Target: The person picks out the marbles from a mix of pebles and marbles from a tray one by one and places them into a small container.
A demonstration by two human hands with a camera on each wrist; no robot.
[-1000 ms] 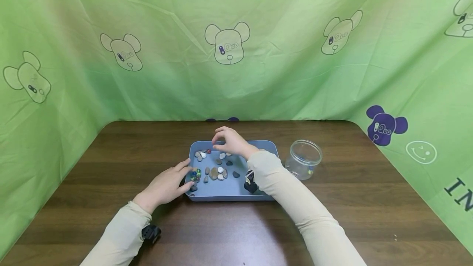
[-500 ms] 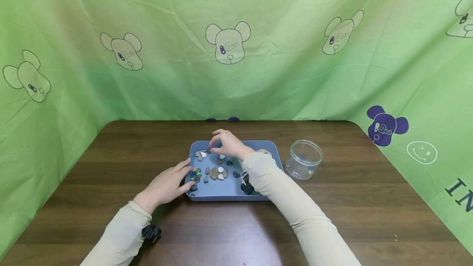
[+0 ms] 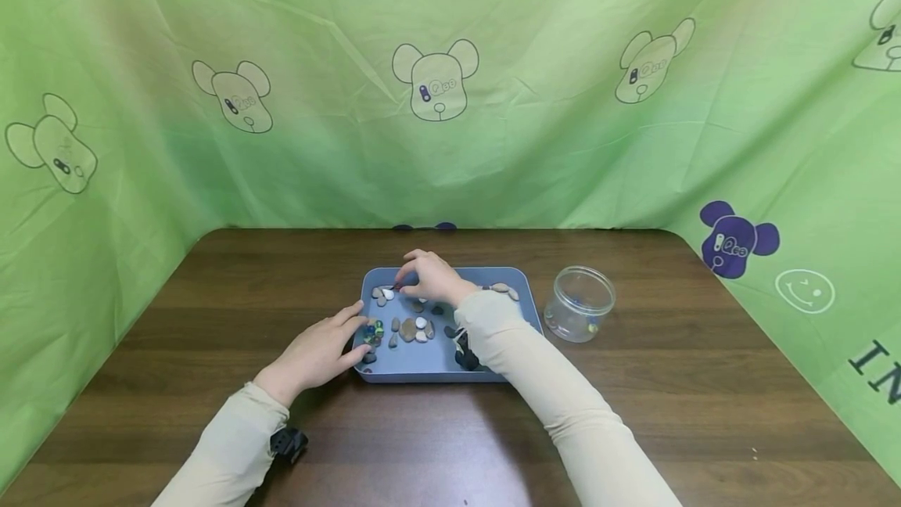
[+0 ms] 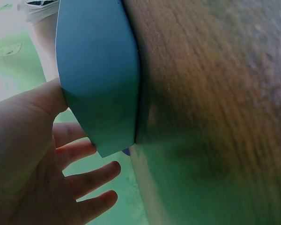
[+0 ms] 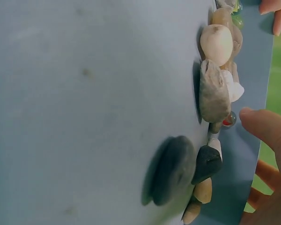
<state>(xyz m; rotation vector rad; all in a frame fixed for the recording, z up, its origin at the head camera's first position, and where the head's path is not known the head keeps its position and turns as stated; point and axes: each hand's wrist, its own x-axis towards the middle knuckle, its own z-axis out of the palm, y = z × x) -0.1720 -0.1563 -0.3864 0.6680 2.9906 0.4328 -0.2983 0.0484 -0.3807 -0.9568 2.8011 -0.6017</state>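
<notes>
A blue tray (image 3: 486, 370) holds several pebbles (image 3: 407, 329) and glass marbles (image 3: 378, 328). My left hand (image 3: 313, 354) rests at the tray's left end, fingers spread along the rim. In the left wrist view its thumb touches the tray wall (image 4: 100, 70) and the fingers are extended. My right hand (image 3: 432, 278) reaches to the tray's far left part, thumb and forefinger beside a red marble (image 5: 229, 119). In the right wrist view a small gap shows between the thumb tip (image 5: 247, 115) and that marble; the forefinger's tip is hidden there.
A clear round jar (image 3: 580, 307) with a few marbles at its bottom stands right of the tray on the brown wooden table (image 3: 408, 444). A green printed cloth (image 3: 317, 163) hangs behind the table and at both sides.
My right hand has moved left and down to the red marble, uncovering pebbles at the tray's far right. The left hand has stayed in place.
</notes>
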